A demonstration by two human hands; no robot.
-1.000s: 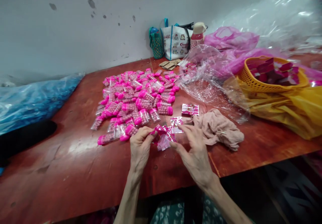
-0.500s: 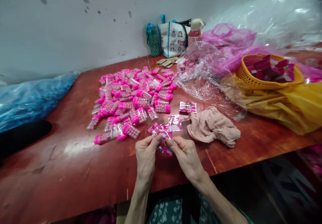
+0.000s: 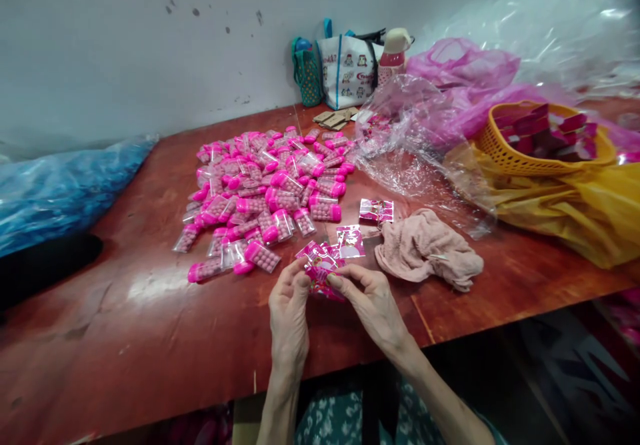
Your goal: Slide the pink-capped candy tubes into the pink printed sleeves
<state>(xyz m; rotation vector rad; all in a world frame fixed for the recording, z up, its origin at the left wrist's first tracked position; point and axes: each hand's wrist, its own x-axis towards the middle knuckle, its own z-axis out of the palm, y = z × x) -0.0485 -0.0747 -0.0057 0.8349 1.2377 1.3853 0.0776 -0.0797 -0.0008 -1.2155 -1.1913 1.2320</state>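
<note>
A small pink printed plastic label is held low over the table's near side, between my two hands. My right hand pinches its right side between thumb and forefinger. On the other side, the thumb and fingers of my left hand close on its left edge. Just beyond my fingertips lie more loose pink labels, and a flat one rests to their right. A stack of labels sits farther back. To the left spreads a heap of clear bottles with pink caps, filled with small pink balls.
A crumpled pinkish cloth lies right of my hands. Behind it are clear plastic film, a yellow basket of dark pink pieces and a yellow bag. A blue bag lies left; a tote stands by the wall.
My fingers have shifted their hold on the label. The left thumb has drawn back from the right thumb, so more of the label shows between them. The view has tilted slightly.
</note>
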